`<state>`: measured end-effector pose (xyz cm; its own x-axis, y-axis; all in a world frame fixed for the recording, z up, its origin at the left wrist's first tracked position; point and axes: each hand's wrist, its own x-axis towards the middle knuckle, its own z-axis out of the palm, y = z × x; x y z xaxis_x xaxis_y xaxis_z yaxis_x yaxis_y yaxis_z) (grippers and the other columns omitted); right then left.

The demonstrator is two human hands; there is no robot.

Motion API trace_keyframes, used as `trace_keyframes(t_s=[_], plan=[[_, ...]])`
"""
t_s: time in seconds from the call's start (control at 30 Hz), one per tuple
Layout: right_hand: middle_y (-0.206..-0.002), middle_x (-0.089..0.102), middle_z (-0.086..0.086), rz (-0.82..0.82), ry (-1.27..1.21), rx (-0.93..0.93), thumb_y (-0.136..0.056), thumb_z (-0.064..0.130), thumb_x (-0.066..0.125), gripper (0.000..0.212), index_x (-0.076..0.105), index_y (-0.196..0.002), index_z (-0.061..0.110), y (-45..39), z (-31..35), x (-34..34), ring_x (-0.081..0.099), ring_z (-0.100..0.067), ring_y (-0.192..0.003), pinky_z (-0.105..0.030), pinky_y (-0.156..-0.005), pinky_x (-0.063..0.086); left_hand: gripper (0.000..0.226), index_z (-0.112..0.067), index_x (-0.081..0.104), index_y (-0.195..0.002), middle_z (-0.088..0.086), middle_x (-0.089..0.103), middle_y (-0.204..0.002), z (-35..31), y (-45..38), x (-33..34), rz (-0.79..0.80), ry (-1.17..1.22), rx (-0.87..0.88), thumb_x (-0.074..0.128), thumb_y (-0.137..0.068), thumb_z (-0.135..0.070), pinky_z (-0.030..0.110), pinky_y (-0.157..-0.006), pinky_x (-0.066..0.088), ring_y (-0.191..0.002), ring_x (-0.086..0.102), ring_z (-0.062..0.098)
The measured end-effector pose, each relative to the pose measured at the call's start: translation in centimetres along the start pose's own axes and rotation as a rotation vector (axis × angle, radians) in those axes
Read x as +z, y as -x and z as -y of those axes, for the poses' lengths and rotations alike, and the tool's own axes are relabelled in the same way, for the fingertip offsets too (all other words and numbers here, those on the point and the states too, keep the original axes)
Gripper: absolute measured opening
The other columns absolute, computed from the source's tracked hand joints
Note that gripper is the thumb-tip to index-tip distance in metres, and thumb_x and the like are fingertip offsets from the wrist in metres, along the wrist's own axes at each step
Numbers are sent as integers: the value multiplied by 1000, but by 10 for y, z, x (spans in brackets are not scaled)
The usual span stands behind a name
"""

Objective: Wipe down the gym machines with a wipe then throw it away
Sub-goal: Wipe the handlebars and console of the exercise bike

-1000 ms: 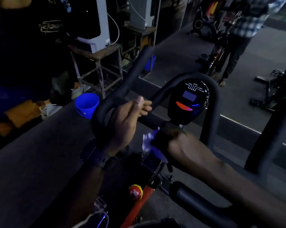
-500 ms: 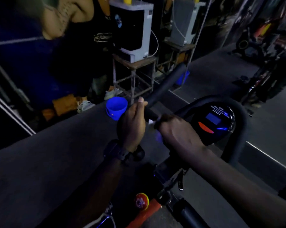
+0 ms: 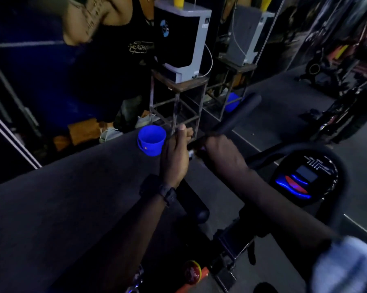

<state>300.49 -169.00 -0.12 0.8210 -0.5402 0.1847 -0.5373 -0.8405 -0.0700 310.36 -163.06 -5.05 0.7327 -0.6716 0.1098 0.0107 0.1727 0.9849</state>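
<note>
Dim gym flooring lies behind a bike's handlebar (image 3: 231,121), with a blue bucket (image 3: 151,140) beyond. The left hand (image 3: 175,157) is curled round the bar. The right hand (image 3: 222,153) is clamped on it just beside, apparently pressing the wipe (image 3: 191,153) beneath, of which only a pale scrap is seen. The wipe is judged light, soft and limp, best bunched in the palm; the padded bar is judged firm and fixed.
</note>
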Motion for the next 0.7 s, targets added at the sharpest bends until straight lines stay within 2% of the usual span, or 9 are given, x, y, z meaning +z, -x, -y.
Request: trace_keyframes(t_s=[0.07,0.13,0.2,0.27,0.33,0.4,0.53,0.63,0.7], plan=[[-96,66,-19,-64,-52,80,-90,32,61,26,68,-95,7,-23,2,2,64,-37,-87,-34,-65,45,62,-28,69,-99,1,72,-114,2,-5,-3,-21,61,-46,34,-79,-74,44,-104,47,-110,66,13],[-88,66,-18,-131,-28,22,-90,24,59,21,69,-86,6,-28,10,7,64,-35,-77,-26,-59,36,54,-31,69,-95,0,71,-115,4,-7,-6,-44,109,-87,37,-81,-72,44,-105,46,-111,65,13],[-80,65,-14,-49,-56,-154,-82,11,54,17,68,-75,6,-11,22,10,62,-29,-70,-24,-57,36,46,-30,68,-96,-2,70,-115,7,-8,-10,-62,157,-108,38,-86,-64,42,-107,45,-113,63,13],[-83,66,-7,28,-93,-220,-84,16,52,19,69,-78,11,-4,14,13,61,-20,-78,-26,-65,43,42,-26,67,-99,0,69,-116,8,-10,-15,-62,221,-131,37,-93,-55,43,-108,44,-114,62,13],[-87,67,-9,15,-28,16,-89,32,51,28,71,-86,13,-26,-2,9,65,-25,-84,-33,-69,48,42,-20,65,-106,5,67,-122,6,-10,-20,-10,256,-167,34,-104,-47,43,-107,45,-116,61,14],[-86,68,-16,-67,58,127,-87,29,54,27,73,-89,10,-37,-11,7,65,-34,-84,-36,-68,48,45,-17,63,-115,8,65,-126,5,-9,-29,36,235,-180,28,-106,-43,38,-104,47,-117,61,15],[-102,68,-10,126,-183,-228,-86,23,50,28,71,-99,10,0,33,28,64,-24,-95,-30,-82,49,56,-20,65,-113,2,68,-121,13,1,-53,45,187,-223,28,-99,-59,29,-93,49,-112,64,12],[-101,69,-15,163,9,-149,-87,28,41,40,70,-104,6,-29,28,19,65,-32,-94,-38,-81,49,64,-17,63,-119,2,68,-118,11,12,-66,65,164,-280,21,-99,-60,26,-82,48,-105,65,12],[-94,69,-20,106,223,-112,-87,12,48,27,70,-99,1,-48,23,4,67,-35,-87,-38,-79,47,66,-12,60,-127,4,66,-121,8,19,-70,101,145,-297,16,-102,-53,23,-80,46,-103,64,10]])
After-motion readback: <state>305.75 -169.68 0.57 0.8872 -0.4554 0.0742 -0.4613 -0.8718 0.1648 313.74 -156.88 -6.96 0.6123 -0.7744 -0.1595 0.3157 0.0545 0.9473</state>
